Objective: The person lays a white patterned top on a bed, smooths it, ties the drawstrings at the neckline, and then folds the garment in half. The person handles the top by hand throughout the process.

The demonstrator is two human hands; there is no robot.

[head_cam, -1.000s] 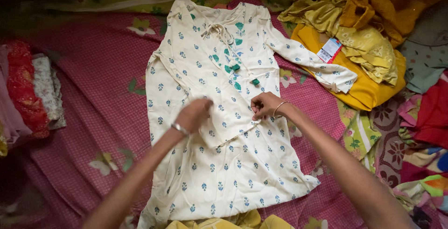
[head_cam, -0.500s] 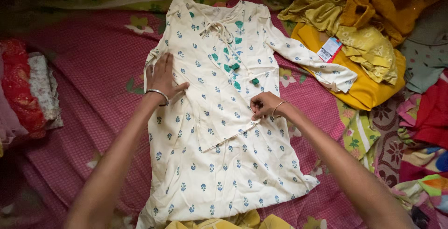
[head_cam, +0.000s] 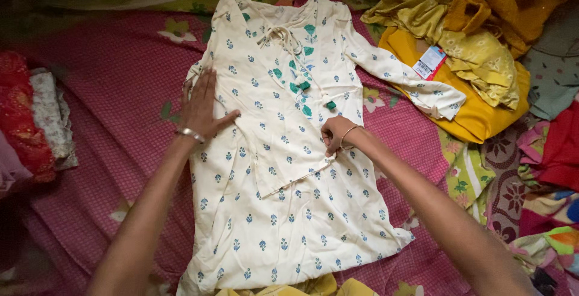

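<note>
A cream dress [head_cam: 283, 199] with small blue-green flower prints lies flat on a pink bedsheet [head_cam: 114, 109]. Its left sleeve is folded across the front, its right sleeve [head_cam: 410, 85] stretches out to the right. My left hand [head_cam: 202, 106] lies flat with fingers spread on the dress's left edge near the shoulder fold. My right hand [head_cam: 335, 134] pinches the cuff end of the folded sleeve at the dress's middle. Green tassels [head_cam: 304, 85] hang from the neck tie.
A heap of yellow and mustard clothes [head_cam: 470, 48] with a paper tag [head_cam: 429, 62] lies at the upper right. Folded red and white cloths [head_cam: 36, 115] sit at the left edge. Colourful fabrics [head_cam: 543, 169] crowd the right side. More yellow cloth [head_cam: 301, 287] shows at the bottom.
My left hand has left the folded sleeve at the middle and moved up and left onto the dress's side edge, where it now presses flat. My right hand has stayed on the cuff.
</note>
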